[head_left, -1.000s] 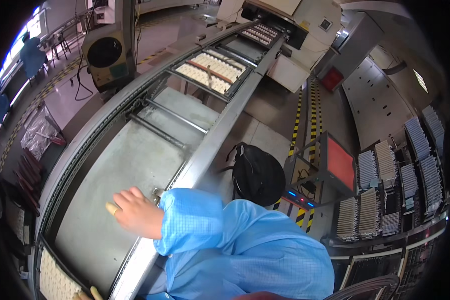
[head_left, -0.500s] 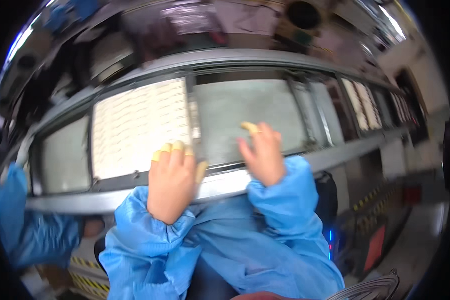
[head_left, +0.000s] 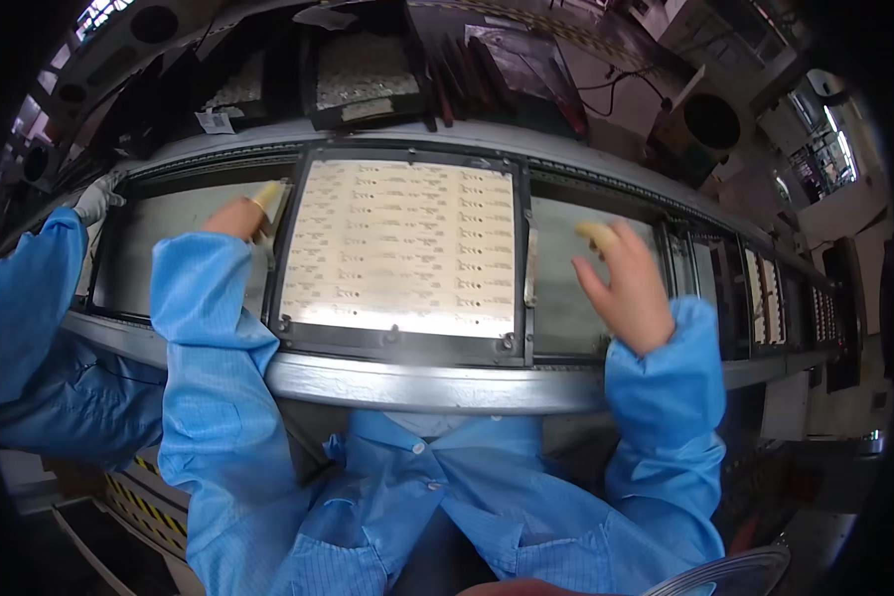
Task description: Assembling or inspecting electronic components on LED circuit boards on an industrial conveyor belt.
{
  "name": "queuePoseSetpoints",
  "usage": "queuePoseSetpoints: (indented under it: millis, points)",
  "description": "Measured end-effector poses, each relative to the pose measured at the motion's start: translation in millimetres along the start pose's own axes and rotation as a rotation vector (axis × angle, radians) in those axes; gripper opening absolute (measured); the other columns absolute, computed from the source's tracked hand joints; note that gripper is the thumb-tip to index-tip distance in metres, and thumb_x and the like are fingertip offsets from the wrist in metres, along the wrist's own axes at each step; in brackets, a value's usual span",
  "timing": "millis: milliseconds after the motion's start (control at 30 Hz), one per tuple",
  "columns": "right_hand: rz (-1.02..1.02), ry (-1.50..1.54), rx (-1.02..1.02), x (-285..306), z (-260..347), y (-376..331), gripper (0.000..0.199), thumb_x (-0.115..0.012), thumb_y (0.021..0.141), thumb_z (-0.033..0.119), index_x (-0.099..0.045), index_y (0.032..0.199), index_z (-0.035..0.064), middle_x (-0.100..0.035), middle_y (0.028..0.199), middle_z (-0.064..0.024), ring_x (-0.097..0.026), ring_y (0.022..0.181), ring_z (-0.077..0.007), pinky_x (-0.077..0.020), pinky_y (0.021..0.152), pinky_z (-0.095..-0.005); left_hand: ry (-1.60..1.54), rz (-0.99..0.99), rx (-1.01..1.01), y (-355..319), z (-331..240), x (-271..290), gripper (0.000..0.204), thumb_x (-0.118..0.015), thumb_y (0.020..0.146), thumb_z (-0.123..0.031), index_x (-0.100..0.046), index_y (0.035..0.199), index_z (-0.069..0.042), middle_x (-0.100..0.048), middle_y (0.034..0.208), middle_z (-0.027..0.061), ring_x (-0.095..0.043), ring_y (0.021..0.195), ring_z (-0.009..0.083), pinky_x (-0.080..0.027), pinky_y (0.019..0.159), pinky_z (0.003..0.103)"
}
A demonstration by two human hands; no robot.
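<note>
Pale cream panel with rows of small marks, black frame, blue sleeves, yellow fingertip covers

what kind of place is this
Probably an electronics factory line. A conveyor carries a framed tray of pale printed sheets, and both hands, left and right, wear finger cots and blue cleanroom sleeves.

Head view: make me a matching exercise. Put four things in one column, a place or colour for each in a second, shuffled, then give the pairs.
Things:
1. left hand
2. right hand
3. panel
4. gloved hand

Places or colours:
A. pale sheet in a dark frame, at the middle of the line
B. far left, a co-worker's
C. at the frame's upper left corner
D. raised, fingers spread, right of the frame

Pairs: 1-C, 2-D, 3-A, 4-B
</note>
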State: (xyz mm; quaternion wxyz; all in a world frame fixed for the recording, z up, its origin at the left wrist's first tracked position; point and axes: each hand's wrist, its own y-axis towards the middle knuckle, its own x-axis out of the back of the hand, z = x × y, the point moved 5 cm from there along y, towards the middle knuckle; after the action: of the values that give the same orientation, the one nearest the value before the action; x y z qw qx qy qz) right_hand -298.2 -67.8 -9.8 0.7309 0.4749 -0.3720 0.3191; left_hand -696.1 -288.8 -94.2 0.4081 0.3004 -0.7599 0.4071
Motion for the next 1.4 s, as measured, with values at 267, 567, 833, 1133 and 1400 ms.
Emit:
queuePoseSetpoints:
  millis: [267,567,833,1133,1400]
  points:
    - [0.012,-0.051,0.239,-82.6,53.8,205.4,0.033,-0.060,0.081,0.015,-0.052,0.111,0.0042,-0.055,0.097,-0.0150,-0.056,0.091,-0.0313,-0.0454,0.079,-0.0366,-0.263,-0.005,-0.340,-34.0,-54.4,-16.8,0.063,-0.042,0.088,-0.052,-0.063,0.093,0.006,-0.063,0.090,0.0236,-0.059,0.085,0.0364,-0.042,0.078,0.040]
    - [0.407,-0.336,-0.135,-206.0,40.6,315.1,0.084,-0.056,0.072,0.058,-0.033,0.135,0.0091,-0.039,0.132,-0.0220,-0.040,0.121,-0.0362,-0.0331,0.102,-0.0407,-0.037,-0.176,-0.489,-11.8,-46.0,-11.9,0.048,-0.046,0.088,-0.042,-0.063,0.083,0.002,-0.062,0.084,0.0210,-0.058,0.080,0.0371,-0.044,0.073,0.042]
    - [0.191,-0.350,-0.060,-233.4,16.8,332.0,0.074,-0.056,0.075,0.052,-0.037,0.129,0.0051,-0.047,0.124,-0.0231,-0.046,0.115,-0.0366,-0.0360,0.098,-0.0427,-0.093,-0.206,-0.507,-19.5,-43.3,-7.6,0.031,-0.053,0.085,-0.026,-0.062,0.084,0.003,-0.060,0.083,0.0213,-0.056,0.079,0.0371,-0.044,0.070,0.042]
    - [0.258,-0.503,0.114,-244.6,3.4,361.9,0.042,-0.051,0.085,0.035,-0.052,0.115,0.0058,-0.061,0.100,-0.0222,-0.060,0.094,-0.0348,-0.0457,0.084,-0.0449,-0.105,-0.181,-0.575,-20.6,-45.6,-10.6,0.023,-0.056,0.081,-0.018,-0.062,0.087,0.003,-0.061,0.085,0.0210,-0.057,0.079,0.0368,-0.045,0.070,0.040]
    - [0.237,-0.470,0.124,-228.0,29.1,353.3,0.022,-0.049,0.086,0.017,-0.065,0.092,0.0051,-0.065,0.093,-0.0160,-0.063,0.086,-0.0312,-0.0490,0.075,-0.0424,-0.048,-0.212,-0.599,-24.3,-41.2,-13.2,0.025,-0.058,0.081,-0.025,-0.064,0.088,-0.002,-0.062,0.089,0.0204,-0.058,0.086,0.0363,-0.046,0.077,0.043]
